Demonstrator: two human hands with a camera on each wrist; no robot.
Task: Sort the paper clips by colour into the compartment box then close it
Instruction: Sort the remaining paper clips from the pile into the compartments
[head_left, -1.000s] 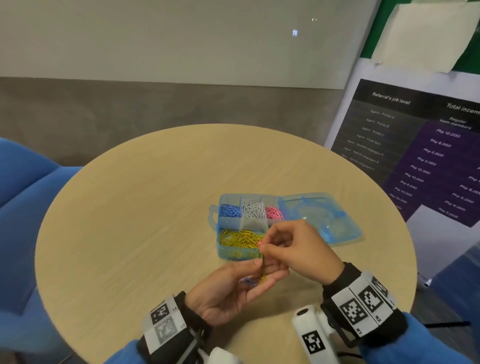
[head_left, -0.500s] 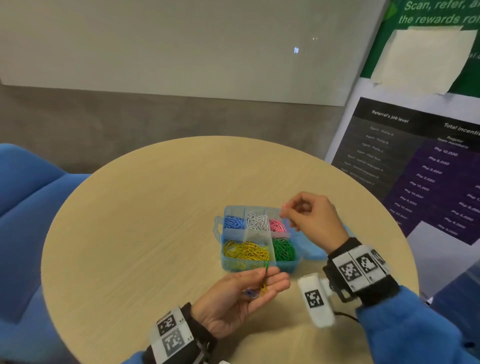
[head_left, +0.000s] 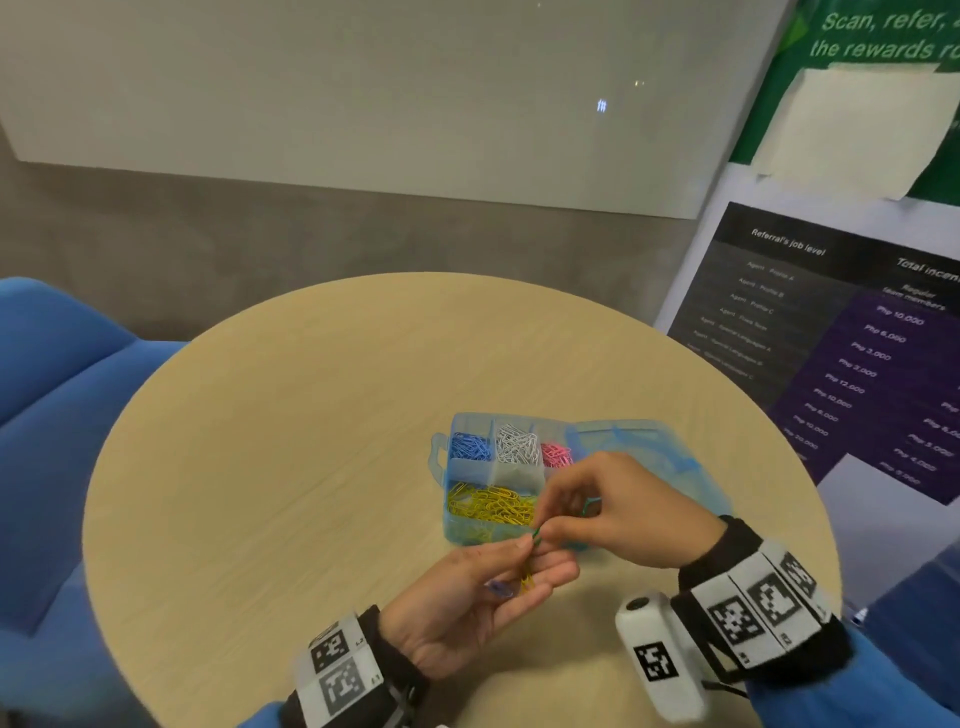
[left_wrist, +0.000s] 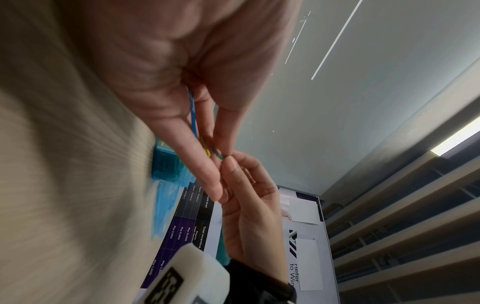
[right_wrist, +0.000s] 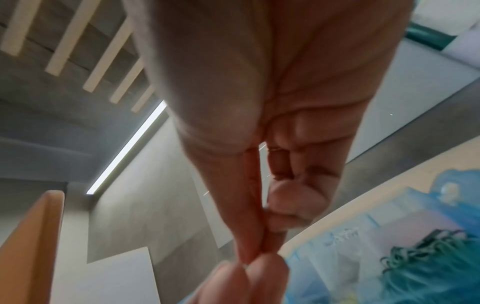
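The clear blue compartment box (head_left: 441, 470) lies on the round table with its lid (head_left: 641, 449) open to the right. It holds blue clips (head_left: 470, 447), white clips (head_left: 517, 444), pink clips (head_left: 556, 454) and yellow clips (head_left: 491, 506). The green clips (right_wrist: 426, 261) show only in the right wrist view. My left hand (head_left: 530, 556) lies palm up in front of the box, its thumb holding a few loose clips: a blue one (head_left: 498, 588), a yellow one (head_left: 527, 579) and a green clip (head_left: 536, 535). My right hand (head_left: 543, 530) pinches the tip of that green clip (left_wrist: 218, 155).
The table (head_left: 260, 493) is round and light wood. A blue chair (head_left: 47, 415) stands to its left. A dark printed poster board (head_left: 857, 353) stands close behind the table's right edge. A grey wall runs behind.
The right hand went to the pink compartment half a second ago. It has now come back to the left hand and pinches the green clip. The left hand has stayed in place.
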